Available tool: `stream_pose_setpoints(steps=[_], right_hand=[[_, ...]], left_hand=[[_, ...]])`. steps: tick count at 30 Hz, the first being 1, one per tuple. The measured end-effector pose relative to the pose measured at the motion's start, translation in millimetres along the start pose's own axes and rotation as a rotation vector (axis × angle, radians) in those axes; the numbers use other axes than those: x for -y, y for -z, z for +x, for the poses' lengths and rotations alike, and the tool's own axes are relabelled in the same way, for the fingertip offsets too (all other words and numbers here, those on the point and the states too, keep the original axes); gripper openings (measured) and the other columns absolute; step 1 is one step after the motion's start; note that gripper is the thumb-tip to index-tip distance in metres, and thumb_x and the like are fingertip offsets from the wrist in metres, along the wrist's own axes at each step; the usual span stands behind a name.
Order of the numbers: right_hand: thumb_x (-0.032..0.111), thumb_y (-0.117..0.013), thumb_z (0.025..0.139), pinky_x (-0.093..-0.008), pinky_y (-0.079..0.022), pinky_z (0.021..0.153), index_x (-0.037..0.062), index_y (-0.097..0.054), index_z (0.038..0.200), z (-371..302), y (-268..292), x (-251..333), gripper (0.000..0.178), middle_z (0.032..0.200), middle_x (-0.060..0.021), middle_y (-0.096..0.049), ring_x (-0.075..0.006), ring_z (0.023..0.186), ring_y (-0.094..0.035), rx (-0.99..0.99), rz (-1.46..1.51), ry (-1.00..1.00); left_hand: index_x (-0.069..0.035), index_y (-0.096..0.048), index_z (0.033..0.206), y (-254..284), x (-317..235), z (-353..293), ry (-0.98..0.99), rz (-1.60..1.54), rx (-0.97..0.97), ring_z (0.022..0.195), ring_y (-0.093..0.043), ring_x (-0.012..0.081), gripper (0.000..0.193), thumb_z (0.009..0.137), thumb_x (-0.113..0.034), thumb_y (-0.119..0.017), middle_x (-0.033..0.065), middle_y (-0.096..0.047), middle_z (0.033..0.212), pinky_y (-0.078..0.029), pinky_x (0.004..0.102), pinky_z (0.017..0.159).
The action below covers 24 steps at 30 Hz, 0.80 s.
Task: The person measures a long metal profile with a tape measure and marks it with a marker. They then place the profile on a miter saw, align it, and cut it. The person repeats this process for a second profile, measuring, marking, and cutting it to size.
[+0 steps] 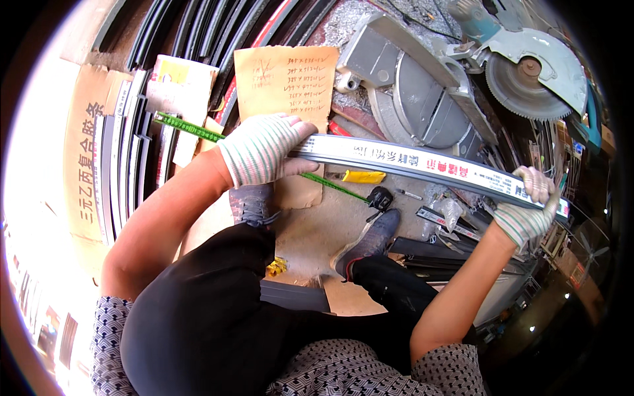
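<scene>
A long grey metal profile with a white printed film point(403, 157) spans the view in front of me, sloping down toward the right. Wrapped round its left end is my left hand point(259, 150), in a white glove with green stripes. Near the other end my right hand point(528, 210), gloved alike, grips the profile with curled fingers. A green tape measure blade point(188, 127) runs out below the profile and passes under my left hand. Its black case point(380, 197) rests on the floor beside my shoe point(368, 244).
A mitre saw with a bare round blade point(528, 78) stands at the far right, its grey base point(422, 99) beyond the profile. Cardboard with handwriting point(284, 86) lies ahead. Dark profiles point(218, 30) are stacked at far left, near a long carton point(92, 158). A yellow object point(364, 177) lies mid-floor.
</scene>
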State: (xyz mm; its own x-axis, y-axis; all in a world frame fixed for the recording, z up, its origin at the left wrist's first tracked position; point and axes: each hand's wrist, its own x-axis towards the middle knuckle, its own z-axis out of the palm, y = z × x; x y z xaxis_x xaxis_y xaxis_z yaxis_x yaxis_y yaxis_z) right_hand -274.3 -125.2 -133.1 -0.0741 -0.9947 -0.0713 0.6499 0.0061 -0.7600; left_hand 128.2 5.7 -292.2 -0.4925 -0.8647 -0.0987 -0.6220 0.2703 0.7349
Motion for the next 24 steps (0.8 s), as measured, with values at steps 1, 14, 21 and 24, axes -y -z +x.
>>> stream_pose_setpoints(steps=[1, 14, 21, 24], right_hand=[[0.018, -0.053, 0.097, -0.0284, -0.039, 0.059, 0.0151, -0.045, 0.065, 2, 7, -3, 0.032, 0.054, 0.0067, -0.039, -0.0096, 0.051, -0.041, 0.000, 0.032, -0.018], [0.046, -0.046, 0.106, -0.0472, -0.056, 0.089, 0.0066, -0.062, 0.088, 18, 79, -70, 0.046, 0.083, -0.0085, -0.066, -0.0283, 0.086, -0.065, -0.348, 0.157, -0.107], [0.040, -0.075, 0.090, -0.0474, -0.053, 0.093, 0.0097, -0.062, 0.110, 29, 134, -106, 0.038, 0.108, -0.0061, -0.066, -0.0266, 0.105, -0.063, -0.862, -0.040, -0.210], [0.044, -0.078, 0.087, -0.0394, -0.051, 0.083, 0.0140, -0.062, 0.118, 34, 141, -105, 0.046, 0.116, -0.0027, -0.062, -0.0217, 0.107, -0.058, -0.982, -0.185, -0.408]], left_hand=[[-0.005, -0.060, 0.123, 3, 0, 1, 0.019, -0.039, 0.006, 0.093, -0.066, 0.0376, 0.054, 0.084, -0.038, -0.079, 0.0173, -0.066, 0.096, -0.053, 0.0443, 0.082], [-0.005, -0.061, 0.100, 43, 44, 60, 0.121, 0.340, 0.063, 0.077, -0.068, 0.0392, 0.029, 0.079, -0.016, -0.077, 0.0180, -0.067, 0.082, -0.055, 0.0450, 0.070], [-0.005, -0.059, 0.102, 64, 70, 98, 0.040, 0.572, 0.064, 0.086, -0.066, 0.0366, 0.029, 0.081, -0.016, -0.075, 0.0158, -0.065, 0.090, -0.055, 0.0446, 0.076], [-0.006, -0.059, 0.105, 70, 80, 112, 0.007, 0.626, 0.033, 0.089, -0.065, 0.0359, 0.032, 0.080, -0.014, -0.076, 0.0147, -0.064, 0.093, -0.054, 0.0448, 0.079]])
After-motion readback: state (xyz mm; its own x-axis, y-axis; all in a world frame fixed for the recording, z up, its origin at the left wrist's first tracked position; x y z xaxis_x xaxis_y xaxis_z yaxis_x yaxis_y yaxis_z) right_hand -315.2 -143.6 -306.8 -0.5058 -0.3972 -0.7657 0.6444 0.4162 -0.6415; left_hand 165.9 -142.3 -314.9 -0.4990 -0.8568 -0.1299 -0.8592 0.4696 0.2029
